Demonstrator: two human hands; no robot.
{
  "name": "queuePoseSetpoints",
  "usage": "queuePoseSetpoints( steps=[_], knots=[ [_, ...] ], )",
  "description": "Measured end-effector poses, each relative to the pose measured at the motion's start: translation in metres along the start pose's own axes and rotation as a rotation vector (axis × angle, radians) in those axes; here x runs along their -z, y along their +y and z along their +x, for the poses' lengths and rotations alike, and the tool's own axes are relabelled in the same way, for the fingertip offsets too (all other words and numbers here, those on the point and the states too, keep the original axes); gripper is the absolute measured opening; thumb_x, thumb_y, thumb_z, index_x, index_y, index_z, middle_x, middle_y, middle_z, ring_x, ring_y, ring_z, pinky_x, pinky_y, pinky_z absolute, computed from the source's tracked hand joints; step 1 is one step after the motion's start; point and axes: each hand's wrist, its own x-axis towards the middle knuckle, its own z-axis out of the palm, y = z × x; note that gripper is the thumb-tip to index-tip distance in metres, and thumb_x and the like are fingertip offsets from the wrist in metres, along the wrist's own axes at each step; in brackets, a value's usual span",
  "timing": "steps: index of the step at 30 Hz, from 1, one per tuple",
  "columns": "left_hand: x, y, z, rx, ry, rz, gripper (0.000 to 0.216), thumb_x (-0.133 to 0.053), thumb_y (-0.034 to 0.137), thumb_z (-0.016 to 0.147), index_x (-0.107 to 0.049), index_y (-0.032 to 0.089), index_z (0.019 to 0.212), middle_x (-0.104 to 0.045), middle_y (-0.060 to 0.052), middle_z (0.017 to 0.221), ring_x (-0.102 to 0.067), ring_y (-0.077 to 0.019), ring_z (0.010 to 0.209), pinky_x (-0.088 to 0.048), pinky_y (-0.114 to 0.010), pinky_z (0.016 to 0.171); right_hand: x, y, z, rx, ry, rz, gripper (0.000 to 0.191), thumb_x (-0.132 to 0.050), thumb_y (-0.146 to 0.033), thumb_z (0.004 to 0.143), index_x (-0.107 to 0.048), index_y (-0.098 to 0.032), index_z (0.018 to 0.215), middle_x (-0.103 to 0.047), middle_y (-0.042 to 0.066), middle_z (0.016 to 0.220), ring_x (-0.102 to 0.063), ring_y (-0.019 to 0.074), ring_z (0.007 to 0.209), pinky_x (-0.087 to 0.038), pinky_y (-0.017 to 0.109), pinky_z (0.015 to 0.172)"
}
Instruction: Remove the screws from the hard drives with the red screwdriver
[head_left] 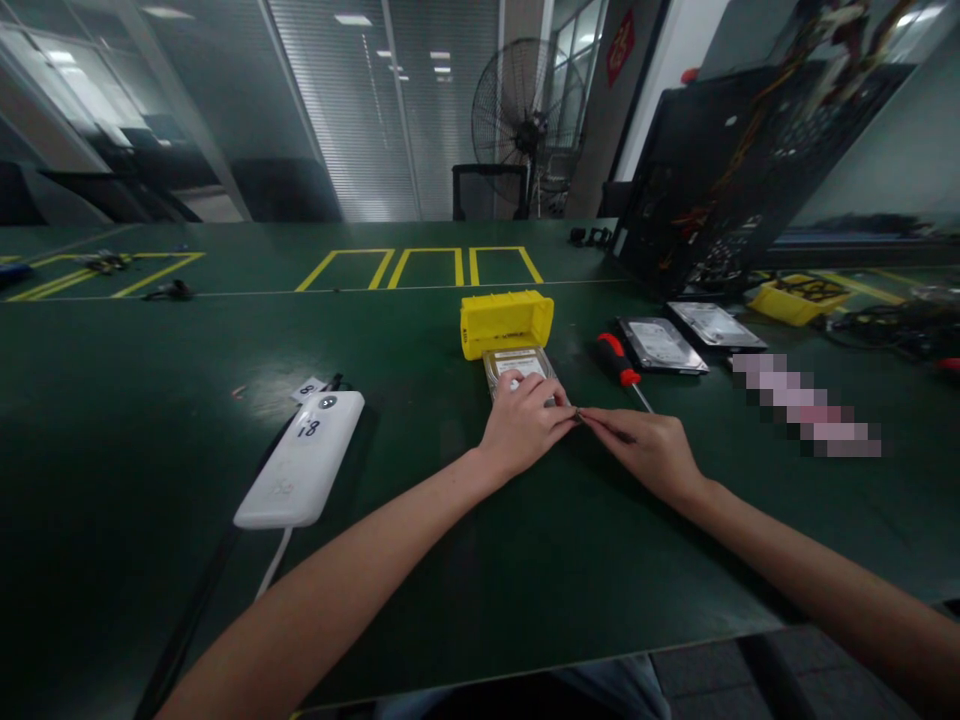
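My left hand [523, 425] rests on a hard drive [517, 364] that lies on the green table just in front of a yellow plastic bin [506, 322]; its fingers curl over the drive's near edge. My right hand [651, 450] lies beside it, fingers pinched together, the tips meeting the left hand's at the drive's near right corner. Something thin and dark seems to sit in the pinch; I cannot make it out. A red-handled screwdriver [621, 366] lies on the table just beyond my right hand.
Two more hard drives [664, 346] [716, 325] lie to the right, near a black open computer case [742, 170]. A yellow tray [799, 298] sits far right. A white power bank [302, 460] with a cable lies to the left. The table's front edge [570, 650] runs close below my arms.
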Motion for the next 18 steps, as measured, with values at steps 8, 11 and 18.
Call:
queuePoseSetpoints(
  steps=[8, 11, 18],
  knots=[
    [0.0003, 0.0007, 0.0000, 0.001, -0.001, 0.012, 0.022, -0.049, 0.030, 0.093, -0.070, 0.024, 0.094, -0.063, -0.003, 0.102, -0.051, -0.0205, 0.098, -0.028, -0.042, 0.087, 0.0006, 0.0017, -0.0019, 0.086, 0.063, -0.111, 0.028, -0.049, -0.029, 0.091, -0.068, -0.019, 0.110, -0.073, 0.002, 0.098, -0.070, 0.0162, 0.078, -0.053, 0.029, 0.068],
    [0.0002, 0.0005, -0.0002, -0.002, -0.001, 0.012, 0.022, -0.049, 0.030, 0.093, -0.070, 0.024, 0.093, -0.062, -0.003, 0.102, -0.052, -0.0205, 0.099, -0.028, -0.041, 0.087, 0.0011, 0.0015, -0.0017, 0.110, 0.073, -0.127, 0.027, -0.050, -0.028, 0.091, -0.069, -0.019, 0.108, -0.073, 0.002, 0.095, -0.069, 0.0153, 0.075, -0.052, 0.027, 0.065],
    [-0.0044, -0.0018, -0.0012, -0.008, 0.024, 0.044, 0.019, -0.053, 0.031, 0.091, -0.070, 0.026, 0.098, -0.062, -0.002, 0.099, -0.053, -0.0193, 0.096, -0.029, -0.040, 0.084, 0.0040, 0.0016, 0.0001, 0.235, 0.111, -0.214, 0.021, -0.054, -0.024, 0.089, -0.070, -0.017, 0.100, -0.072, 0.001, 0.077, -0.065, 0.0126, 0.062, -0.046, 0.025, 0.057]
  ],
)
